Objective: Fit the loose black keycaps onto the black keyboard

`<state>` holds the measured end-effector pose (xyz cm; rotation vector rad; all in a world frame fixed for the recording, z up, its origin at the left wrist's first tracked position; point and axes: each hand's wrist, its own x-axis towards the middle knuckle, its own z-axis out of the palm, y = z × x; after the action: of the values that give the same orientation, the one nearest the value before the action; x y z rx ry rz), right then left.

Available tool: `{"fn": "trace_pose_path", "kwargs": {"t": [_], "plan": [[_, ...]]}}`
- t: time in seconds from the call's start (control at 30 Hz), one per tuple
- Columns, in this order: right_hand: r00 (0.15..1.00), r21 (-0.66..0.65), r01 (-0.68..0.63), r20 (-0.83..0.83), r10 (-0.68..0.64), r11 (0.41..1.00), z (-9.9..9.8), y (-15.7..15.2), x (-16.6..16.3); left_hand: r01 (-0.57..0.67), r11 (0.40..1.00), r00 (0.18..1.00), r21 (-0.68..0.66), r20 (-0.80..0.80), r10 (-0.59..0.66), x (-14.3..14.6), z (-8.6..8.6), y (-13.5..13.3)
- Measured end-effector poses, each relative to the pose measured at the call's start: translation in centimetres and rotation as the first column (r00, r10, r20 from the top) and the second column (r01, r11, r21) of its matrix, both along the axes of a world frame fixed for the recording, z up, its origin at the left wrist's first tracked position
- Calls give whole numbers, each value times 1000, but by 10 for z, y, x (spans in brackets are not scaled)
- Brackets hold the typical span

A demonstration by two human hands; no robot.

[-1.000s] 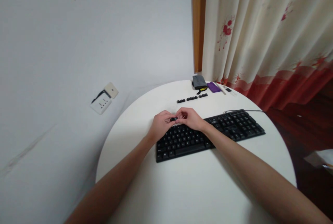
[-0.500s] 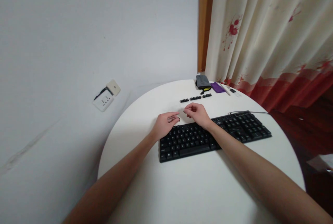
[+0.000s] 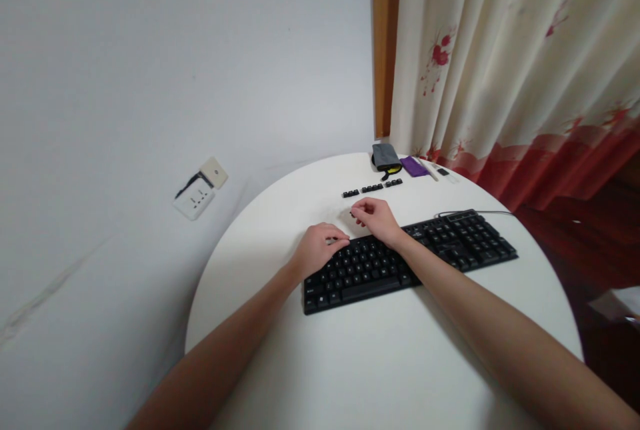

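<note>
A black keyboard point(image 3: 370, 267) lies at a slant on the white round table, below both hands. At its back edge, toward the left end, my left hand point(image 3: 320, 247) is closed in a pinch, fingertips down at the back row of keys. The small black keycap seen in that pinch earlier is now mostly hidden by the fingers. My right hand point(image 3: 376, 220) hovers just behind the keyboard, thumb and forefinger closed on a small black keycap point(image 3: 352, 215). Beyond the hands, several loose black keycaps point(image 3: 372, 188) stand in a row of three groups.
At the table's point(image 3: 240, 323) far edge lie a grey pouch point(image 3: 386, 157), a purple cloth point(image 3: 415, 167) and small slim items point(image 3: 443, 172). The keyboard cable point(image 3: 483, 211) runs off to the right. A wall with a socket point(image 3: 194, 199) is on the left, a curtain point(image 3: 465, 83) behind.
My left hand has come down from just behind the keyboard onto its back row, fingers closing tighter. My right hand stays nearly in place with its keycap. The view has shifted slightly.
</note>
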<state>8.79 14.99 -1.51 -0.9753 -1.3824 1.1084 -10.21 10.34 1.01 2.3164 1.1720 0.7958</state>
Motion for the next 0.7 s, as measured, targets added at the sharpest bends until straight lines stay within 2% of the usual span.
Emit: {"fn": "trace_pose_path", "kwargs": {"t": [0.27,0.4,0.5,0.6,0.7], "plan": [[1000,9,3,19,-3,1000,-3,1,0,79,992,985,97,-160,-62,0,6,-2],[1000,5,0,29,-1,1000,-4,2,0,199,976,932,91,-325,-160,-6,17,-6],[1000,-8,0,29,0,1000,-4,2,1,233,968,887,95,-428,-171,-8,23,-10],[999,-14,-17,44,18,1000,-3,1,1,223,969,887,106,-434,-156,-8,23,-13],[996,-10,-53,67,54,999,-2,0,0,194,975,916,104,-374,-143,-7,17,-12]]}}
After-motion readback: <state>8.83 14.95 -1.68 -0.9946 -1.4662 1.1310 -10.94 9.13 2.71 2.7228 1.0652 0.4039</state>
